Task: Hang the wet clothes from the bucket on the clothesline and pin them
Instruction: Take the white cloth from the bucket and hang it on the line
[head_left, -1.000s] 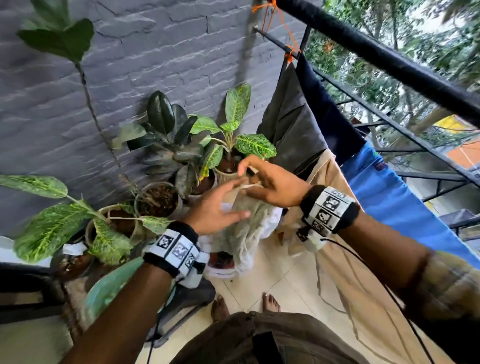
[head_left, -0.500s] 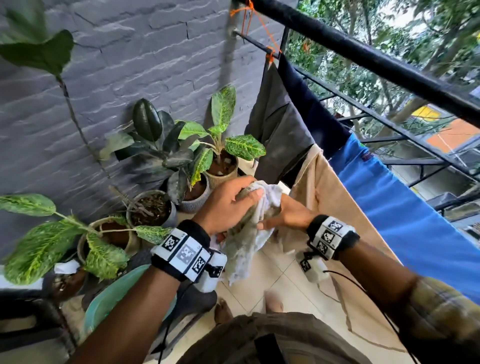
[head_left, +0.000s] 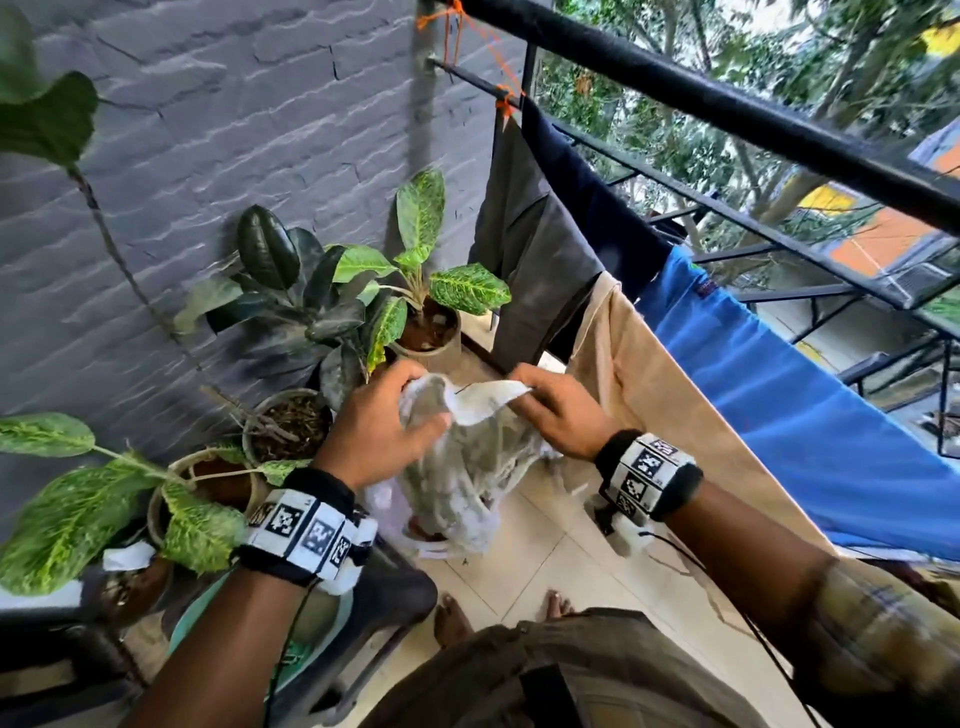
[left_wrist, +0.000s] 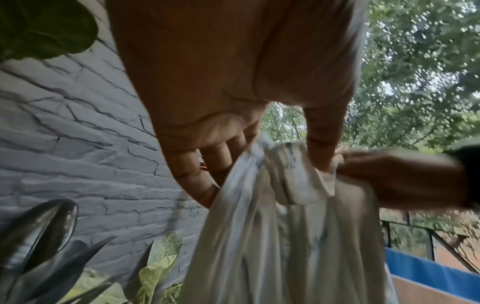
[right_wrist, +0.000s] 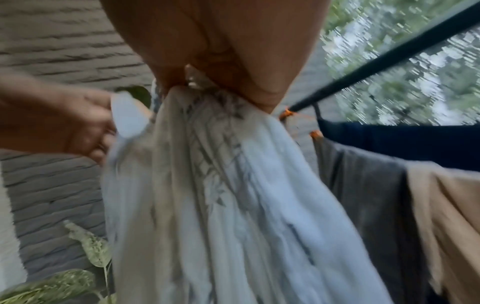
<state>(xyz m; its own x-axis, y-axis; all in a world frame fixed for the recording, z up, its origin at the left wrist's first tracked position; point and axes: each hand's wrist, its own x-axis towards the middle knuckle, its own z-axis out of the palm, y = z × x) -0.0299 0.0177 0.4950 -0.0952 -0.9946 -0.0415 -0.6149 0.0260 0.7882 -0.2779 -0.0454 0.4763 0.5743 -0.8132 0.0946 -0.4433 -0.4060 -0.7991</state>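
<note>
A wet whitish cloth with a grey-green print (head_left: 467, 462) hangs bunched between both hands above the tiled floor. My left hand (head_left: 389, 415) grips its upper left edge; in the left wrist view the fingers (left_wrist: 218, 160) curl into the cloth (left_wrist: 285, 236). My right hand (head_left: 545, 410) pinches the upper right edge, and the right wrist view shows the cloth (right_wrist: 207, 195) falling from that grip. To the right, an orange clothesline (head_left: 501, 101) carries a grey garment (head_left: 535, 249), a navy one (head_left: 597, 208), a tan one (head_left: 649, 395) and a blue one (head_left: 805, 415). No bucket or pins are visible.
Several potted plants (head_left: 415, 291) crowd the floor along the grey brick wall (head_left: 234, 130) on the left. A black railing (head_left: 727, 104) runs along the right, with trees beyond. A dark stool (head_left: 363, 623) stands at lower left, near my bare feet (head_left: 452, 618).
Both hands have shifted along the cloth's top edge and drawn apart, spreading it open. The camera has moved closer and tilted slightly.
</note>
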